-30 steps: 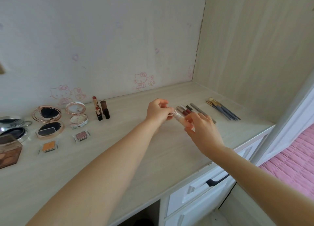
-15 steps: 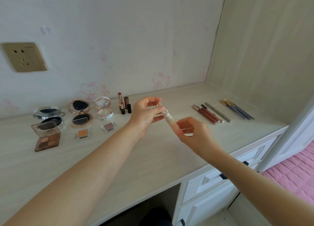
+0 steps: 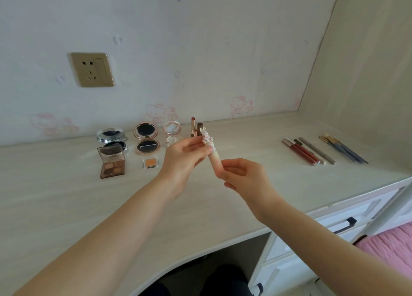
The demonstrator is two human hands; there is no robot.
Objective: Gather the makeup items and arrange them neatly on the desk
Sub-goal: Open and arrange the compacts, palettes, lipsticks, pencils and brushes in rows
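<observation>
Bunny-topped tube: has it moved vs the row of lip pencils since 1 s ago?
Yes. The bunny-topped tube sat right by the lip pencils then; now both hands hold it well to their left, close to the standing lipsticks.

wall socket (image 3: 92, 70) on the wall | cartoon cat stickers (image 3: 241, 104) (pink, faint) | drawer handle (image 3: 345, 225) | pink bedding (image 3: 392, 249)

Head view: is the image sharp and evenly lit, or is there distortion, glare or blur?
Head view: soft, even daylight with faint shadows; wide-angle bending bows the desk edge; the rabbit-topped tube, held by left hand and right hand, is slightly soft; no harsh glare.
</observation>
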